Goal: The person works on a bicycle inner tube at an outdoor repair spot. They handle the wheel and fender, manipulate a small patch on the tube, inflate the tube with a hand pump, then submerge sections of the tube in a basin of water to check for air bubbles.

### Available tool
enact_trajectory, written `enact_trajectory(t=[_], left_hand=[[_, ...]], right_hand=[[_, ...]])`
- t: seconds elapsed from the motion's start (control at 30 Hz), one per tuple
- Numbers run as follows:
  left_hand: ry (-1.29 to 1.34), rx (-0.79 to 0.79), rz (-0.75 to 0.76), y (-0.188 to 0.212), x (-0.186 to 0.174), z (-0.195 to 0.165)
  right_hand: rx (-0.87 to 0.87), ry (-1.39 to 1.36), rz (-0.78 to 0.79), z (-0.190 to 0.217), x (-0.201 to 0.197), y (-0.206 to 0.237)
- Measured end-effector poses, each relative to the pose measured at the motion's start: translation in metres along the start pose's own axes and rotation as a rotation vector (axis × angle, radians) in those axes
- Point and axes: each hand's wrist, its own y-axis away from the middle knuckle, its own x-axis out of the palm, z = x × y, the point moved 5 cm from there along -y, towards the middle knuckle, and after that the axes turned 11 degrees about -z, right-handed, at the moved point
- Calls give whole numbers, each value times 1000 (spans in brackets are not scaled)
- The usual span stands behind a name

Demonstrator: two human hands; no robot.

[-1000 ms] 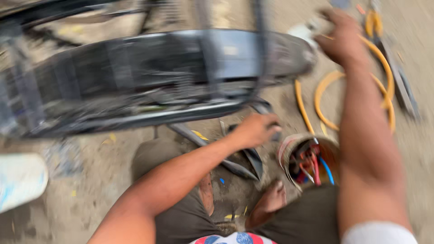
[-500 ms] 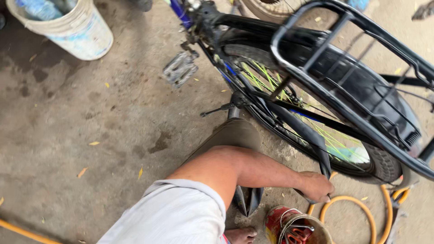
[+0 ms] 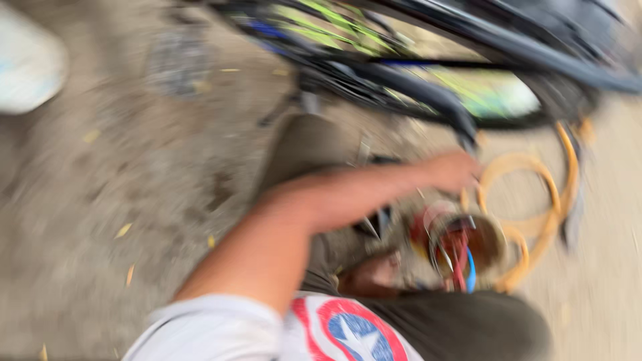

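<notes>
Though the picture is very blurry, the left hand [image 3: 455,170] shows at the end of a bare arm stretched out over the person's knee, and I cannot tell if its fingers are spread or closed. Just below the hand stands a small round tin [image 3: 461,241] on the ground, with red and blue tools sticking up out of it. Beside it lies a coiled orange hose [image 3: 535,200], and farther off is the bike wheel [image 3: 428,93], with a white bucket [image 3: 30,67] far to the left.

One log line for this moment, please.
left hand: reaching by bike wheel, grip unclear | right hand: out of view | tool can below hand | orange hose on ground | frame blurred
</notes>
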Motion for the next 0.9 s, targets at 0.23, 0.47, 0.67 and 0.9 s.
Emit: enact_trajectory(t=[0.23,0.47,0.67,0.9], left_hand=[[-196,-215,232,3,26,0],[-207,-290,329,5,34,11],[-198,-167,359,11,52,18],[-333,-297,470,17,63,5]], right_hand=[[331,-156,-422,-94,-145,78],[1036,-184,31,-154,38,245],[1199,-122,115,-234,22,264],[1442,-501,210,-236,9,276]])
